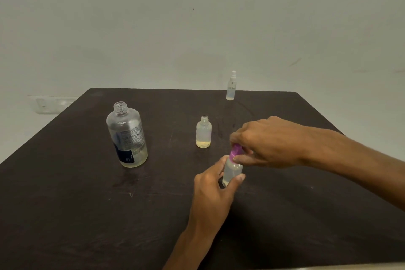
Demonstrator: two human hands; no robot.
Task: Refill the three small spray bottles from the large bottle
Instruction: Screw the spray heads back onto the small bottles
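Observation:
My left hand [213, 184] grips the body of a small clear spray bottle [231, 171] standing on the dark table [76, 204]. My right hand [267, 140] pinches its purple spray cap [236, 151] from above. A second small bottle [203, 132], uncapped, holds a little yellowish liquid and stands just behind. A third small bottle [231, 86], with a clear spray top, stands near the far edge. The large clear bottle [127, 136] stands uncapped at the left, with a low level of liquid and a dark label.
A pale wall rises behind the table. A white socket plate [51, 105] sits low on the wall at the left. The table's far right corner [295, 94] is rounded.

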